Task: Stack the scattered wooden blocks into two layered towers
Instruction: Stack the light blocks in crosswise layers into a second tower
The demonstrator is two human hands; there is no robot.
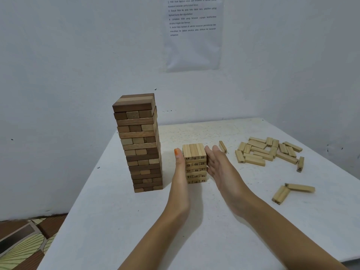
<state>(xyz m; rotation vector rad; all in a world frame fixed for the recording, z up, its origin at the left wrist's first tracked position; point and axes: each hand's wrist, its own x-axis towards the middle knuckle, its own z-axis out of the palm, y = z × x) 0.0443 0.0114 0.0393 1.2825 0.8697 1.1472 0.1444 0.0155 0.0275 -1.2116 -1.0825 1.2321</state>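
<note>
1. A short tower of pale numbered blocks [195,161] stands near the middle of a white table [116,221].
2. The left hand [180,168], fingers straight, lies flat against the tower's left side. The right hand [219,165], also flat with straight fingers, meets its right side.
3. A taller tower of darker blocks [139,143] stands just to the left, clear of both hands.
4. A heap of loose pale blocks [268,152] lies scattered well to the right, and two further blocks [292,191] lie nearer the viewer.
5. A printed sheet [192,32] hangs on the wall behind.

Bare forearms in from the bottom edge, both of them; left hand [180,169], centre frame, with an orange-painted thumbnail [176,152]; right hand [220,166] beside it, bare.
</note>
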